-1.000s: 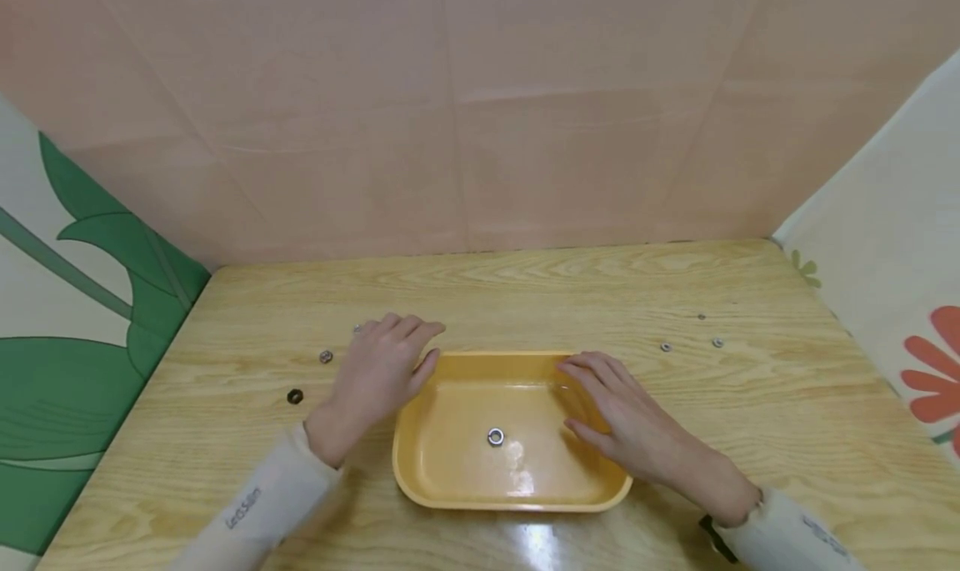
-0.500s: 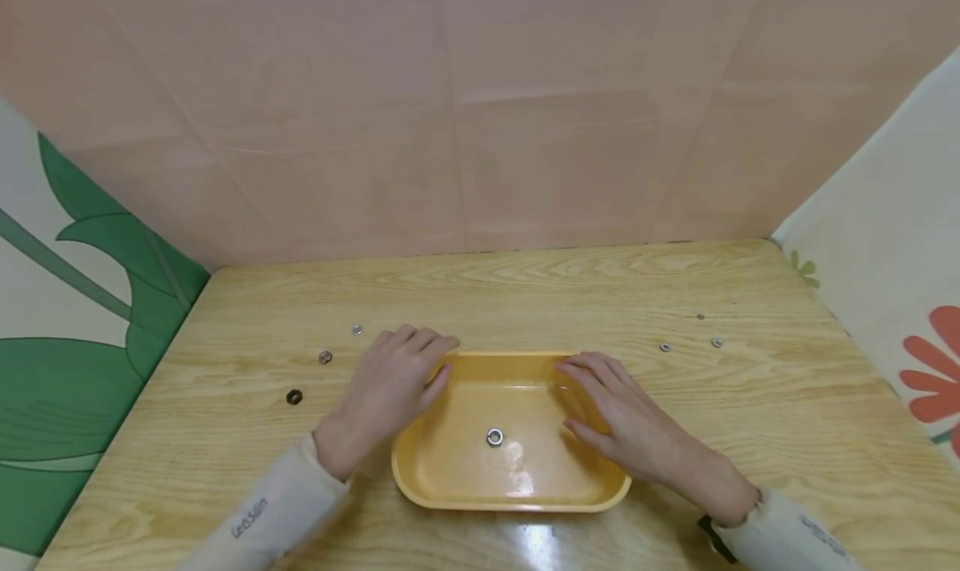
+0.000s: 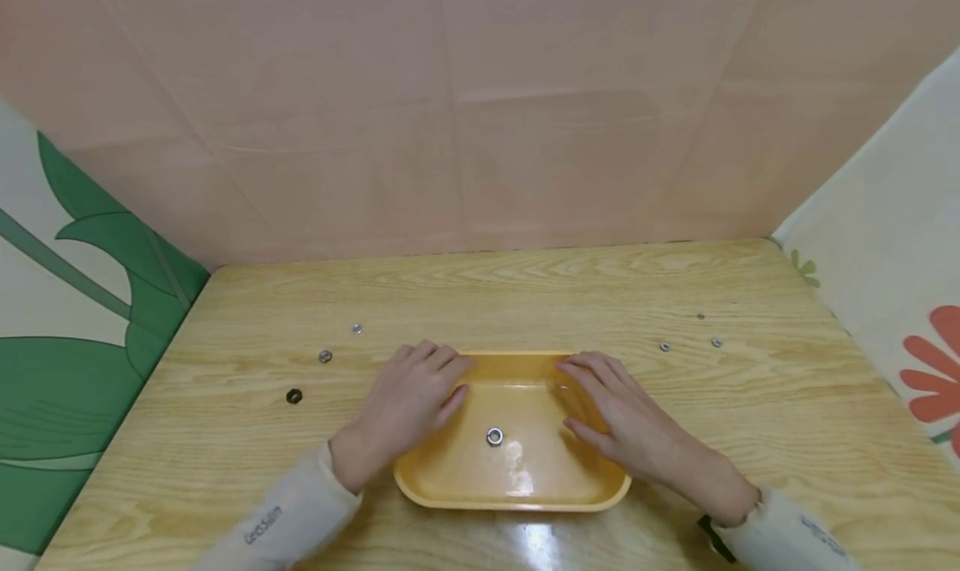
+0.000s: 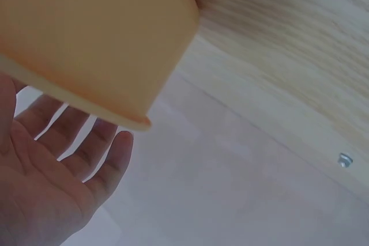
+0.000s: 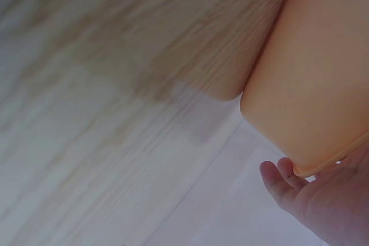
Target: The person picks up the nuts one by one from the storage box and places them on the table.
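A yellow plastic tray (image 3: 480, 502) lies on the wooden table, with one silver hex nut (image 3: 495, 437) on its floor. My left hand (image 3: 411, 400) lies over the tray's left rim, fingers loosely bent near the far left corner and thumb over the inside. In the left wrist view its spread fingers (image 4: 109, 165) reach under the overhanging rim. My right hand (image 3: 633, 425) rests over the right rim, its fingers fairly straight and its thumb apart inside the tray. Fingertips (image 5: 270, 172) show just past the tray's corner in the right wrist view. Neither hand holds a nut.
Left of the tray lie a black nut (image 3: 294, 396), a silver nut (image 3: 325, 356) and a smaller one (image 3: 357, 328). To the right are small nuts (image 3: 665, 347), (image 3: 717, 343) and a tiny one (image 3: 701, 316). A pinkish cloth (image 3: 465, 137) hangs behind the table.
My left hand has moved rightward and slightly nearer onto the tray's left rim, uncovering the small nut behind it. The right hand, tray and nuts stay put.
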`<state>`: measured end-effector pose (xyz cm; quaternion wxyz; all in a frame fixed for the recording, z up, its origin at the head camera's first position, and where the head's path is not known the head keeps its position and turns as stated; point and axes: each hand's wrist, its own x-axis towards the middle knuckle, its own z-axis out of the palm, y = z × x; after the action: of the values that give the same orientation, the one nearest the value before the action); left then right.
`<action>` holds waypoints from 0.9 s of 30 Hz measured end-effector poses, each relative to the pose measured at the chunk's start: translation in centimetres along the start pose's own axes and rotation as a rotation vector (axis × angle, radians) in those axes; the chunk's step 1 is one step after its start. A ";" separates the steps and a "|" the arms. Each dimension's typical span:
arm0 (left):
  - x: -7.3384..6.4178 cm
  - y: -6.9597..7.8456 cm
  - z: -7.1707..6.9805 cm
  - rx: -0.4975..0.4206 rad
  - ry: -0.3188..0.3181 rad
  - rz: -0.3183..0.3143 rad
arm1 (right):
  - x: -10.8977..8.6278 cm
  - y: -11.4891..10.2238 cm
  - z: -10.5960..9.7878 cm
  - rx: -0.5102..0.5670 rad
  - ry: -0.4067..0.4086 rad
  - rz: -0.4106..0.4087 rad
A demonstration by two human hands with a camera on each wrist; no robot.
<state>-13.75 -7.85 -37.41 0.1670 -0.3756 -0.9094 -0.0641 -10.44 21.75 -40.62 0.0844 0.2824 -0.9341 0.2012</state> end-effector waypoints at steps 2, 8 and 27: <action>0.0 0.1 0.3 -0.004 0.009 0.011 | 0.0 0.0 0.0 0.001 -0.001 0.001; -0.2 0.6 0.8 -0.016 0.013 0.027 | 0.0 0.0 0.0 -0.001 -0.002 -0.006; -0.3 2.4 2.3 -0.077 -0.033 0.064 | 0.1 -0.1 0.0 -0.002 0.000 -0.010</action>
<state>-12.47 -5.74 -39.71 0.1393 -0.4117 -0.8963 -0.0875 -10.46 21.64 -40.62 0.0858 0.2869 -0.9329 0.1999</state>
